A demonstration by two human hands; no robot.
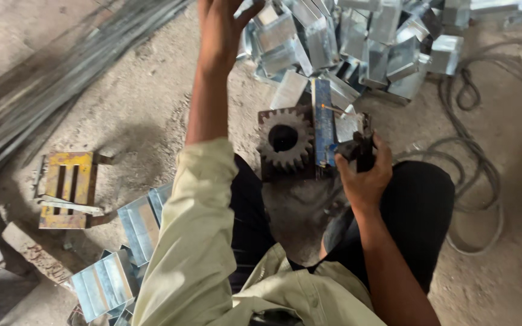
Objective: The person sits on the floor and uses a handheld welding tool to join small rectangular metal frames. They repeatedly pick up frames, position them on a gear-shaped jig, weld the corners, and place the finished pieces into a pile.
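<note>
The right hand point(365, 175), clenched on a black welding holder point(360, 151), could burn the open left hand point(222, 27) reaching past into the heap of folded grey sheet-metal brackets point(357, 45).

No packages, labels, signs or screens show anywhere in this view

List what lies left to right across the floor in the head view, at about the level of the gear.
Yellow slotted metal plate → toothed gear → blue flat bar → right hand gripping a dark tool → coiled cable.
</note>
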